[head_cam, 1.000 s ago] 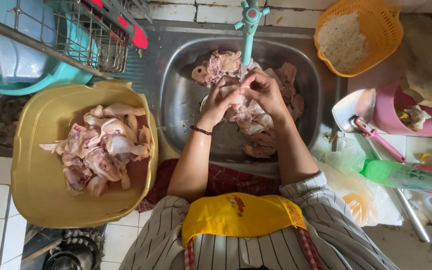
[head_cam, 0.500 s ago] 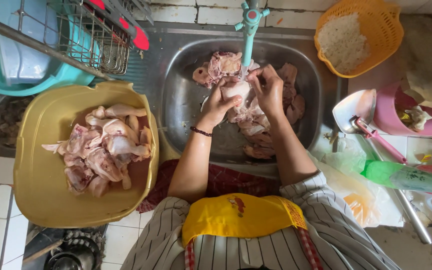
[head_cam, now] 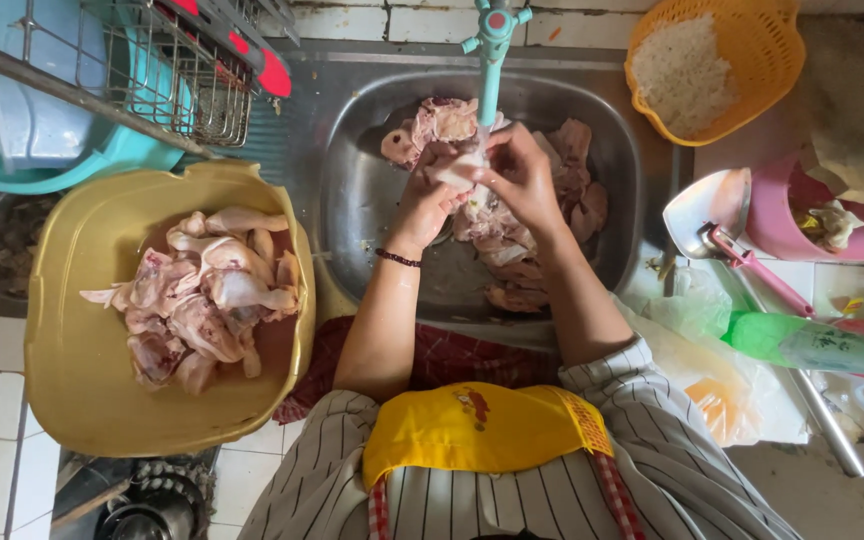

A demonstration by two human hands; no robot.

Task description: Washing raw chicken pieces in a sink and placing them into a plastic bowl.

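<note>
A pale, wet piece of raw chicken [head_cam: 455, 170] is held up just under the teal tap, in the far middle of the scene, above the steel sink. It looks whitish pink, skin-covered and lumpy, tilted with one end toward the left. It is clasped between two hands, so much of it is hidden and its exact cut cannot be told.

Striped shirt [head_cam: 672, 470], yellow apron [head_cam: 472, 425], dark wristband [head_cam: 398, 258]
</note>
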